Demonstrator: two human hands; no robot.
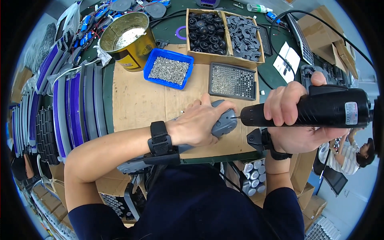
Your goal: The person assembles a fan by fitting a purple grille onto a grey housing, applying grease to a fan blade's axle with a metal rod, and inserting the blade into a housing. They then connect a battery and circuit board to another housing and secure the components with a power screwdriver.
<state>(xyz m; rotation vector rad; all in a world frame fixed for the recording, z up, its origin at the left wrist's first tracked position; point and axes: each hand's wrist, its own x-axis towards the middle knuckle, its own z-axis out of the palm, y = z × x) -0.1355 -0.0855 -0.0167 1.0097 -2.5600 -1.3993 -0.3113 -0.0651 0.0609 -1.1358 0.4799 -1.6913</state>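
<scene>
On the cardboard sheet (pixel 136 104), my left hand (pixel 196 122) is wrapped over the rounded end of a long grey plastic housing (pixel 225 126). The rest of this part runs back under my left forearm. My right hand (pixel 285 105) grips a black electric screwdriver (pixel 324 107) held level, pointing left. Its thin bit meets the right end of the housing, near small holes; whether a screw sits there is too small to tell. Beyond my hands are a blue tray (pixel 149 72) of small metal screws and a dark perforated screw tray (pixel 250 96) partly filled with screws.
Behind the trays stands a divided cardboard box (pixel 224 60) of black wheels and grey clips. A yellow metal tin (pixel 140 48) is at the back left. Purple-and-grey panels (pixel 76 108) are stacked on the left. A black cable (pixel 326 25) arcs over the right side. Someone (pixel 346 160) sits at far right.
</scene>
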